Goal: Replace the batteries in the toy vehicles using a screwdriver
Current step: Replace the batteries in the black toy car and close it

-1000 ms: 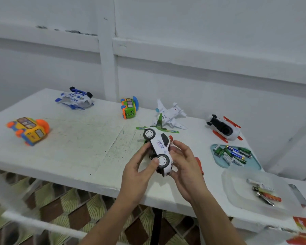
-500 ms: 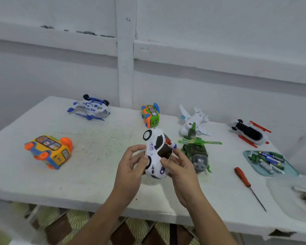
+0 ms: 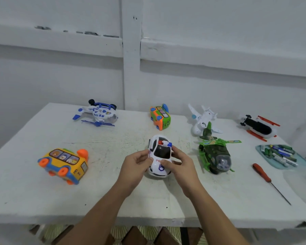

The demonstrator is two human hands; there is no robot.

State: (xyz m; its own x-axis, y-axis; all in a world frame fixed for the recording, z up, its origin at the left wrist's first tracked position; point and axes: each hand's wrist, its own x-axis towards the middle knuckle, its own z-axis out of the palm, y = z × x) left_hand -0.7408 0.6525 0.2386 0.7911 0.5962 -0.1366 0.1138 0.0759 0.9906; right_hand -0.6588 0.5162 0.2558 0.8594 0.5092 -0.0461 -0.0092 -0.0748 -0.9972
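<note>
White table (image 3: 113, 200), near edge: two forearms reach in from below.

Police car (image 3: 160, 157): white body, dark windscreen, red and blue light bar on the roof, lettering "PO" showing on the bonnet. Upright on the table at the centre front, nose toward the viewer, held between both hands.

Left hand (image 3: 136, 166): fingers curled together, fingertips pressed on the car's left flank.

Right hand (image 3: 183, 167): thumb laid across the bonnet, fingers curled round the right flank.

Screwdriver (image 3: 262, 175): orange handle, thin shaft, lying flat, well to the right, untouched.

Clear plastic container (image 3: 297, 190): right edge, cut by the frame; contents cannot be told.

Teal tray (image 3: 303, 164): behind the screwdriver, holds a heap of loose batteries (image 3: 279, 153), green, blue and white.

Green helicopter (image 3: 216, 156): just right of the car.

Yellow bus (image 3: 64, 164): left, tipped on its side.

Back row, left to right: blue-white helicopter (image 3: 97, 113), orange-green vehicle (image 3: 160, 117), white aeroplane (image 3: 201, 118), white-red vehicle (image 3: 259, 127) lying underside up.
</note>
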